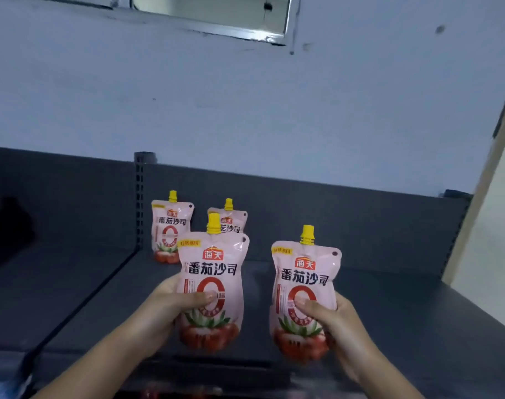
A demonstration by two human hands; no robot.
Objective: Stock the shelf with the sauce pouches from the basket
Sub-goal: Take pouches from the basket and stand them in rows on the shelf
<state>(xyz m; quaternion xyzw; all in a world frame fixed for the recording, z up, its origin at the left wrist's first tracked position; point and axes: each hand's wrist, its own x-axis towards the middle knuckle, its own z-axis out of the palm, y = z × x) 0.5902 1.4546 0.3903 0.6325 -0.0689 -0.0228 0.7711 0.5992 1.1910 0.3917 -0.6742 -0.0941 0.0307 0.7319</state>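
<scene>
One wide-angle view only, from the person's head, facing forward and slightly down onto the shelf (403, 312) at close range. The forearms (101, 358) enter from 6 o'clock; the left hand (170, 306) grips the left pouch (214, 272) and the right hand (334, 318) the right pouch (303, 272), close to the lens. The wall (245, 96) fills 12 o'clock above the back panel (332, 208).

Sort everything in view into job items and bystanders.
Job: left hand gripping left pouch; right hand gripping right pouch; rear-left pouch and rear-right pouch standing on shelf.
Bystanders: wall; framed opening overhead.
</scene>
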